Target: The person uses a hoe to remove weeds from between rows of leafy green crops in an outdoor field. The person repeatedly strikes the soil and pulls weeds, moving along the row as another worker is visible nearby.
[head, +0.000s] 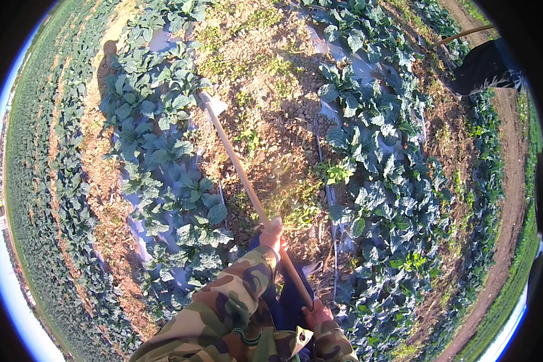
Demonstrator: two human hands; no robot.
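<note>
A hoe with a long wooden handle (pixel 240 167) runs from my body up and away to the left. Its pale metal blade (pixel 215 105) lies at the edge of the leafy row, over the soil strip. My left hand (pixel 273 236) is wrapped around the middle of the handle. Close to my body, my right hand (pixel 316 313) grips the handle's rear end. Small green weeds (pixel 250 138) grow in the dry soil between the rows. Both forearms wear camouflage sleeves.
Rows of leafy brassica-like plants (pixel 163 149) in plastic mulch (pixel 138 237) flank the soil strip (pixel 276 131). A thin drip line (pixel 332 221) runs along the right row. At upper right, a person in dark trousers (pixel 484 68) stands near another wooden handle (pixel 464 34).
</note>
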